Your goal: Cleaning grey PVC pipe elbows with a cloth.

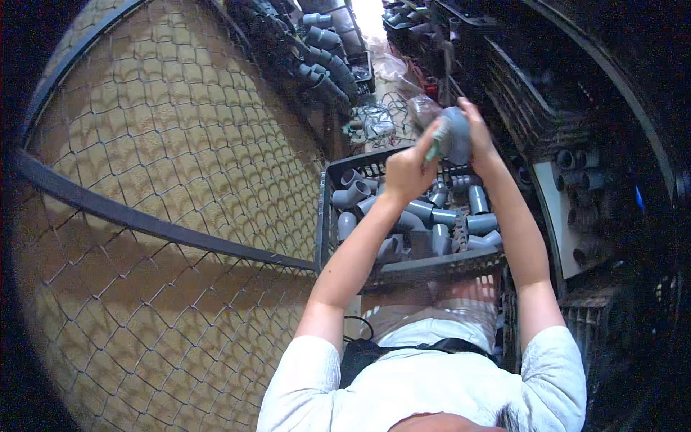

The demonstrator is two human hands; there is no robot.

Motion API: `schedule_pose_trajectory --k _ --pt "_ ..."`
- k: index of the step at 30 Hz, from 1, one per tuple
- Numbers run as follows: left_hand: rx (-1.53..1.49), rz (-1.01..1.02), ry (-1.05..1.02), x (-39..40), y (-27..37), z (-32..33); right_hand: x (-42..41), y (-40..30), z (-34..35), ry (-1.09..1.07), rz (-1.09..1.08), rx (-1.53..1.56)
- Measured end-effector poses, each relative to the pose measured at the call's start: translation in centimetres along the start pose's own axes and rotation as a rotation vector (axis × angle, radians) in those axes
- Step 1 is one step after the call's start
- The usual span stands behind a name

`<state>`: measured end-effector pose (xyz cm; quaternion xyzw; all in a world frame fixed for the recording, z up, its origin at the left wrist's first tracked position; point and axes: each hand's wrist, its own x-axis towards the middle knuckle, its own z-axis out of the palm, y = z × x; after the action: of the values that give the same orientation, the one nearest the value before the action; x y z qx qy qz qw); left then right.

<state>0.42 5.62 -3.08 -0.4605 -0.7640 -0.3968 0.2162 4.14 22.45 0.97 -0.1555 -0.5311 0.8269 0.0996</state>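
A grey plastic pipe fitting is held up between my two hands, over the far edge of a black crate. My left hand grips a pale green cloth against the fitting's left side. On the opposite side, my right hand supports the fitting with the fingers extended; motion blurs it a little. Inside the crate lie several grey pipe elbows and other fittings, loosely piled, with a divider showing among them. My forearms hide part of the crate's contents.
A chain-link fence with a dark metal rail runs along my left. More grey fittings are stacked at the far left. Dark shelving with further fittings stands on my right. Clear plastic bags lie on the floor beyond the crate.
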Motion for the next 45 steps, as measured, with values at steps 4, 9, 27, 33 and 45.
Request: schedule_pose_trajectory --k 4,9,27,33,45 --pt "-0.061 0.033 -0.138 0.3 2.0 -0.1 0.3 -0.3 -1.6 -0.057 -0.002 0.104" --pt "-0.061 -0.016 0.002 0.5 1.1 -0.3 1.2 2.6 -0.7 0.023 -0.061 -0.339" --pt "-0.066 0.006 -0.179 0.1 0.6 -0.9 -0.2 0.5 0.1 0.095 0.149 0.04" --pt "-0.014 0.07 -0.092 0.9 0.6 -0.5 0.5 1.9 -0.1 -0.04 0.247 -0.037" --pt "0.018 0.129 -0.176 0.3 0.7 0.6 1.2 1.9 -1.0 -0.058 0.188 0.104"
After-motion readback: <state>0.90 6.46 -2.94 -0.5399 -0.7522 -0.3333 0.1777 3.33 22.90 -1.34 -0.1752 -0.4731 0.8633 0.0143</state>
